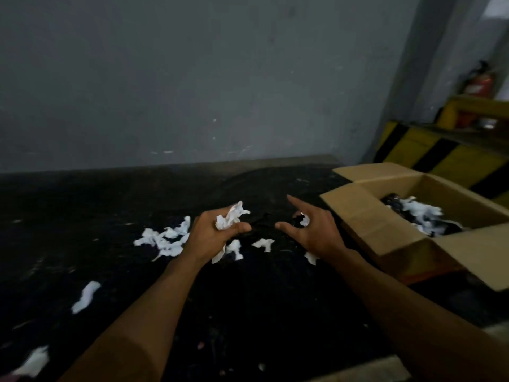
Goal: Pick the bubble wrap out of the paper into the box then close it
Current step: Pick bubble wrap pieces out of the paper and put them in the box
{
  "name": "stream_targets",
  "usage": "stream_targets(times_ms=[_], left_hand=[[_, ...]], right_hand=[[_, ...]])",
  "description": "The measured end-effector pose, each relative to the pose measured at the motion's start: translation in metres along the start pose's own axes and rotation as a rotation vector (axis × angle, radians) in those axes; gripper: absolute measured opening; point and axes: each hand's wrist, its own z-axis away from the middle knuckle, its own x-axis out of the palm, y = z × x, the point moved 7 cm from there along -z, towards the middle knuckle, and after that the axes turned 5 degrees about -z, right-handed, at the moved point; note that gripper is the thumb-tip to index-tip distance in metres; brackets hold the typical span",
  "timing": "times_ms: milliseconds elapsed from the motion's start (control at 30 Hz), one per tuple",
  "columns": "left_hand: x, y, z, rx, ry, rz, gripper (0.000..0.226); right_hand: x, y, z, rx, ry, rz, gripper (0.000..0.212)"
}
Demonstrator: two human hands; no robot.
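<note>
My left hand (213, 234) is closed around a crumpled white wad (230, 216) that sticks up from the fist; whether it is paper or bubble wrap I cannot tell. My right hand (312, 231) hovers beside it with index finger and thumb spread, and a small white scrap (305, 221) shows against the curled fingers. Loose white scraps (165, 239) lie on the dark surface left of and under my hands. The open cardboard box (366, 213) stands at the right, flaps out, with white pieces (421, 213) and something dark inside.
More white scraps (85, 296) lie at the near left and at the bottom left corner (31, 361). A grey wall rises behind the dark surface. A yellow-and-black striped barrier (429, 153) and a red fire extinguisher (479, 81) stand at the back right.
</note>
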Motion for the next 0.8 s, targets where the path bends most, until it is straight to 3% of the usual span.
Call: stream_targets(times_ms=[167,433,567,800], left_hand=[[0.085,0.052,-0.007,0.077,-0.087,0.010,0.036],[0.231,0.149,-0.036,0.183,-0.180,0.007,0.042],[0.315,0.186,-0.052,0.193,-0.136,0.007,0.017],[0.423,0.225,-0.079,0.228,-0.084,-0.022,0.029]], right_hand=[[-0.081,0.031,0.029,0.090,0.053,0.088,0.073],[-0.233,0.121,0.048,0.138,0.222,0.139,0.069],[-0.308,0.179,0.050,0.137,0.294,0.157,0.065],[-0.389,0.255,0.032,0.141,0.285,0.169,0.062]])
